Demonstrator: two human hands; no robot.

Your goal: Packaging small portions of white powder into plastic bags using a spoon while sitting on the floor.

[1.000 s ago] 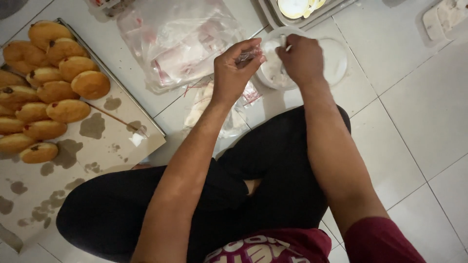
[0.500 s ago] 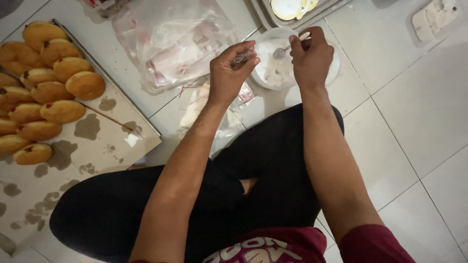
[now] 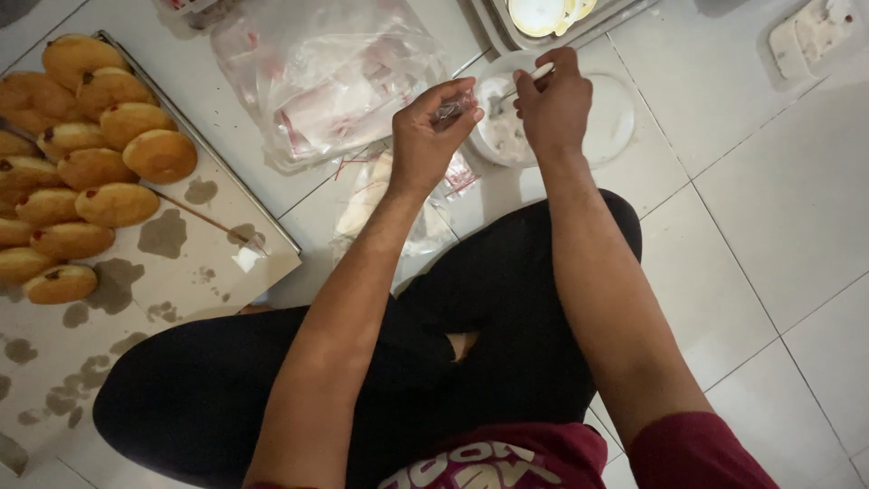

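- Over the far part of the white tiled floor (image 3: 778, 208), the left hand (image 3: 430, 136) is pinching a small clear plastic bag (image 3: 455, 108); thumb and fingertips are pressed together on its upper edge.
- Just right of it, the right hand (image 3: 554, 104) is gripping a white spoon (image 3: 523, 83), fingers closed around the handle, with the tip angling toward the bag.
- Beneath both hands a white bowl (image 3: 501, 134) of pale filling is sitting beside a round lid (image 3: 611, 118).
- Judging by this, the filling is going into the bag; it would go better with the bag's mouth held wide, directly over the bowl, so drips are falling back in, and with small spoonfuls.
- At the left, filled buns (image 3: 90, 172) are lying in rows on a paper-lined tray (image 3: 208, 263) spotted with grease.
- Farther off, a heap of clear bags (image 3: 335, 72) is lying between tray and bowl.
- Nearer, the person's crossed legs in black trousers (image 3: 507, 299) are filling the middle.
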